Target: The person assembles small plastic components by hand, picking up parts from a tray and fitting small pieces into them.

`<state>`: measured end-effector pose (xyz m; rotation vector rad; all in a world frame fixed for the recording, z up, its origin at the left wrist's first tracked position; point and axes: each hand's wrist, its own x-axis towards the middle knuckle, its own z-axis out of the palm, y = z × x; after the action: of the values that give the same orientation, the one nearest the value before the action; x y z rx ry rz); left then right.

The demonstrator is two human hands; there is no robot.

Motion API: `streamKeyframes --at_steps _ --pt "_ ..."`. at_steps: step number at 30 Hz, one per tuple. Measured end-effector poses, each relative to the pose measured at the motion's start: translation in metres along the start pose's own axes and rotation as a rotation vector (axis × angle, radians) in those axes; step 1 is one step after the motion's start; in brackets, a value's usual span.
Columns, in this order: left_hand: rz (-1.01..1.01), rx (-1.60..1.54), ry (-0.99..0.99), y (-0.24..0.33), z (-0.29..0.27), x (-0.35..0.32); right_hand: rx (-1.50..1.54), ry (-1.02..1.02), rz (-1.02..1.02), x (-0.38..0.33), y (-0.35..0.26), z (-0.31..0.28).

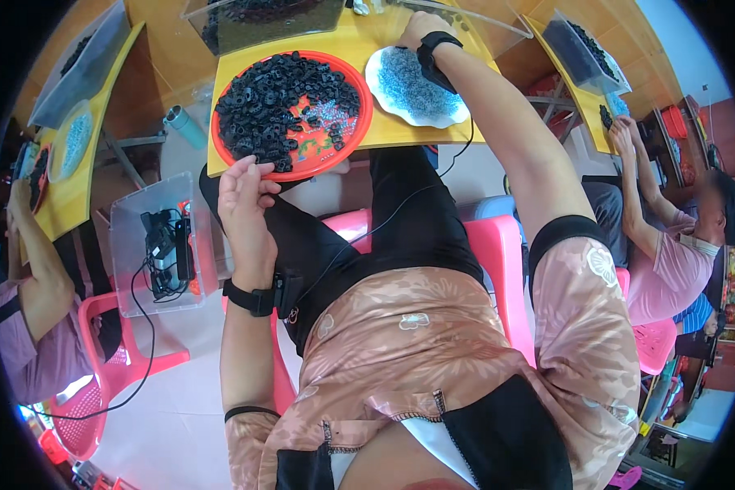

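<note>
My left hand point(247, 189) is at the near left rim of a round red tray point(367, 122), palm turned up and fingers curled in. Its fingertips meet the edge of a heap of small black plastic parts point(257, 102); whatever they pinch is too small to make out. Small clear beads point(335, 116) lie scattered on the tray's bare right side. My right arm stretches past a white scalloped plate point(376, 72) of pale blue clear beads point(416, 86). At the table's far side, my right hand point(423, 31) is by a clear plastic bin point(474, 18), its fingertips hidden.
Another clear bin point(269, 28) with black parts stands behind the tray on the yellow table point(359, 140). A green bottle point(184, 126) and a clear box point(159, 253) with black cables are on the left. Other people sit at tables on both sides. A thin cable crosses my lap.
</note>
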<state>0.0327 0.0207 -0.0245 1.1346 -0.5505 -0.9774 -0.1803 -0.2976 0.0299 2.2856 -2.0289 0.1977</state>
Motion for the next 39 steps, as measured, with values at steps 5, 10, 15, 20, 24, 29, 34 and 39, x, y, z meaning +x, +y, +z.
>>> streamKeyframes --at_steps 5,10,15,20,24,29,34,39 --pt "0.001 0.004 0.005 0.0 0.001 0.0 0.097 0.002 0.04 0.008 0.009 0.012" --pt "0.005 0.003 0.017 -0.002 -0.002 0.0 0.21 0.127 -0.098 -0.008 0.018 -0.01" --pt "0.027 0.018 0.021 -0.001 0.002 -0.001 0.42 0.332 -0.351 -0.003 0.043 -0.088" --pt "0.03 0.034 0.013 -0.004 0.003 0.0 0.491 0.37 -0.066 0.019 0.047 -0.126" --pt "0.025 0.039 0.029 -0.003 -0.003 -0.001 0.576 0.248 -0.183 -0.022 0.012 -0.119" --pt "0.031 -0.013 0.035 -0.006 -0.001 0.001 0.256 0.02 -0.665 -0.045 -0.016 -0.093" --pt "0.028 -0.041 0.087 -0.007 -0.009 0.002 0.393 -0.305 -0.901 -0.123 -0.088 -0.048" --pt "0.013 -0.028 0.067 -0.007 -0.004 0.002 0.237 -0.352 -0.807 -0.151 -0.12 -0.021"
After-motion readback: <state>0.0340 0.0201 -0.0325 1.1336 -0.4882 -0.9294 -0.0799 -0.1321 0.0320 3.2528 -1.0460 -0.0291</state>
